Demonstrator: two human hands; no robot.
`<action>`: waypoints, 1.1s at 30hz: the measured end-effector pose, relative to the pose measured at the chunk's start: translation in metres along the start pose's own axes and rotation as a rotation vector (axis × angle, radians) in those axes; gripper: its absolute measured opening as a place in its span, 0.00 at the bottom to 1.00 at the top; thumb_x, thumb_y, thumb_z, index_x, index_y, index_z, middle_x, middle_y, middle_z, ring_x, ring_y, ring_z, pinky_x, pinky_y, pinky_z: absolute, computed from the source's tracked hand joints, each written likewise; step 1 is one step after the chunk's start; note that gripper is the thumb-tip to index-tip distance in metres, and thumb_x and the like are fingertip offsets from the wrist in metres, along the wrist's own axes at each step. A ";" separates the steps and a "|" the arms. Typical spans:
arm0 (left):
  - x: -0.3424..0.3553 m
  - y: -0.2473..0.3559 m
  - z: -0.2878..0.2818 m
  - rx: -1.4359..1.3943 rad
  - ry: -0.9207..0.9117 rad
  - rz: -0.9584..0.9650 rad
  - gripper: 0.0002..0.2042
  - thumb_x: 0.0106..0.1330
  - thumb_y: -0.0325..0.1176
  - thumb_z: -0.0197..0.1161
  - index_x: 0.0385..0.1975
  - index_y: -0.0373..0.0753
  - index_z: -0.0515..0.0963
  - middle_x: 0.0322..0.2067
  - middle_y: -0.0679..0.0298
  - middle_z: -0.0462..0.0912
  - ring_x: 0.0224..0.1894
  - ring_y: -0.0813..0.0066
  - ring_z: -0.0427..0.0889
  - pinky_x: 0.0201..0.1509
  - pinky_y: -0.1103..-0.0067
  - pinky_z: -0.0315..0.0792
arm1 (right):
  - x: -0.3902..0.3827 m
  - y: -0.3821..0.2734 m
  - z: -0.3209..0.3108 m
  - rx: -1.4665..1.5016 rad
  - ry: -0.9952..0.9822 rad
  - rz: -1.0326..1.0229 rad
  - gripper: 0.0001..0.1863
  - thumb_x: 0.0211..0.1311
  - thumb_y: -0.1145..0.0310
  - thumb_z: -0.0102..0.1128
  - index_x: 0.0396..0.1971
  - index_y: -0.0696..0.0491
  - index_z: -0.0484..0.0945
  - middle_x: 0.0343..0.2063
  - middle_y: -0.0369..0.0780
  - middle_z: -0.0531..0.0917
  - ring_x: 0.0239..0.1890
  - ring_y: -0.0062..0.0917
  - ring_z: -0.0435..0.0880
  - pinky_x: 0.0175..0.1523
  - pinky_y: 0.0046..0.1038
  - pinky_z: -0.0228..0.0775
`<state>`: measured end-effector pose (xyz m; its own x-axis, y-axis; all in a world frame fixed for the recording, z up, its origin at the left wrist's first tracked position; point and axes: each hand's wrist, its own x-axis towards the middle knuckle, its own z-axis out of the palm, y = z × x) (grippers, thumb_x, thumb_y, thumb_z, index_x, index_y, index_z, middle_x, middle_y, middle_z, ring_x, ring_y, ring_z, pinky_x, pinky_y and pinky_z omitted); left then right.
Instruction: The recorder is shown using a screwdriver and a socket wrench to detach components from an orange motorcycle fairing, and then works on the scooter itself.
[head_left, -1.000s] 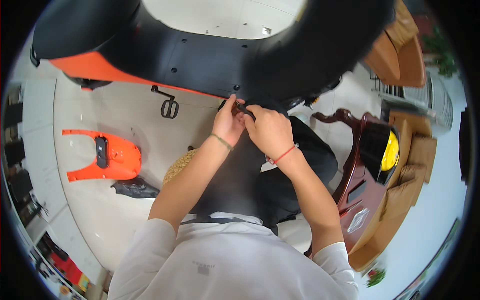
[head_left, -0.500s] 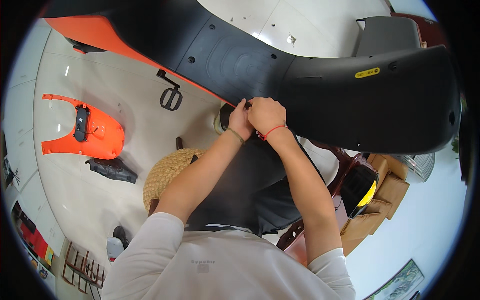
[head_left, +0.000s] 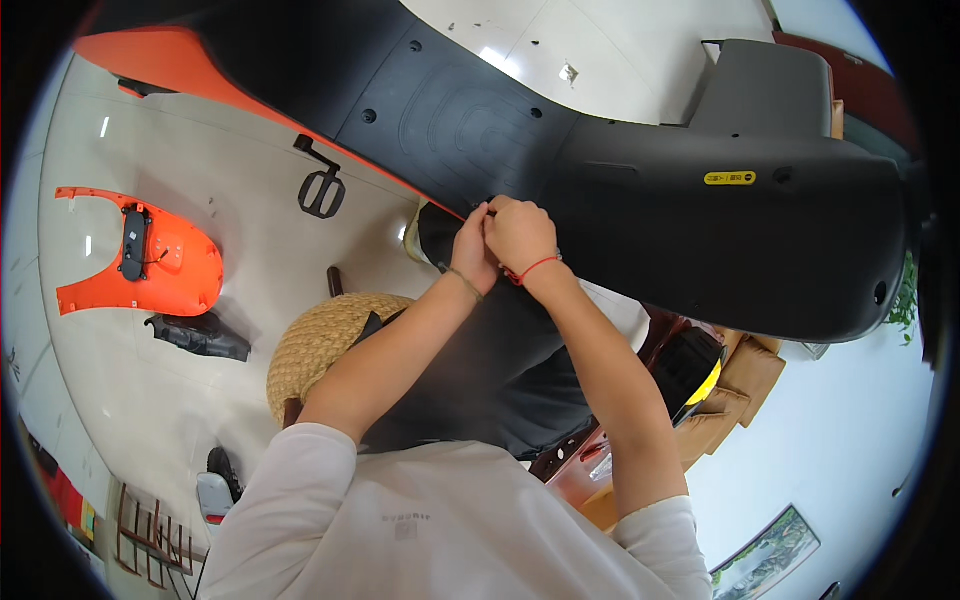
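A black scooter footboard with an orange side panel stretches across the upper view. At its near edge my two hands are together, both closed. My left hand has its fingers pinched up against the edge. My right hand is curled beside it, knuckles up, touching the left. Whatever lies between their fingers is hidden. To the right of my hands, the black plastic body cover curves away, with a small yellow label on it. A black pedal sticks out below the orange edge.
An orange panel with a black part on it lies on the floor at left, beside a black plastic piece. A woven stool stands left of my legs. At right are a brown sofa and a dark wooden table.
The whole view has shifted, so the floor items at left sit further left. My hands stay together at the same spot on the footboard's edge, with little visible change in their grip.
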<state>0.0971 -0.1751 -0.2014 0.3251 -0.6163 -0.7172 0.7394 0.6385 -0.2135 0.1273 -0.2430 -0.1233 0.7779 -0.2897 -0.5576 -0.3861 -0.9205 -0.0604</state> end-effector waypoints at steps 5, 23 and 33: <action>-0.001 -0.002 0.000 -0.044 -0.030 -0.059 0.14 0.67 0.48 0.51 0.36 0.46 0.76 0.35 0.66 0.81 0.40 0.70 0.81 0.44 0.72 0.74 | -0.001 -0.003 -0.005 -0.042 0.054 -0.027 0.12 0.57 0.63 0.53 0.28 0.54 0.82 0.25 0.51 0.83 0.31 0.47 0.84 0.38 0.43 0.78; -0.159 -0.043 0.071 1.164 -0.403 0.217 0.15 0.72 0.41 0.50 0.42 0.36 0.77 0.21 0.71 0.73 0.23 0.85 0.71 0.28 0.85 0.66 | -0.203 0.037 -0.010 1.900 0.254 0.041 0.16 0.68 0.67 0.51 0.50 0.58 0.74 0.25 0.37 0.79 0.23 0.21 0.75 0.28 0.23 0.65; -0.180 -0.139 0.038 1.586 -0.526 0.133 0.14 0.73 0.37 0.50 0.42 0.32 0.77 0.31 0.67 0.78 0.34 0.83 0.74 0.40 0.83 0.70 | -0.320 0.097 0.042 2.589 0.320 -0.160 0.27 0.66 0.58 0.42 0.58 0.59 0.69 0.40 0.40 0.77 0.32 0.19 0.72 0.32 0.17 0.59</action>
<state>-0.0421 -0.1709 -0.0176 0.3361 -0.8861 -0.3193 0.4087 -0.1683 0.8970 -0.1799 -0.2291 0.0148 0.7620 -0.5052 -0.4051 0.2823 0.8221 -0.4943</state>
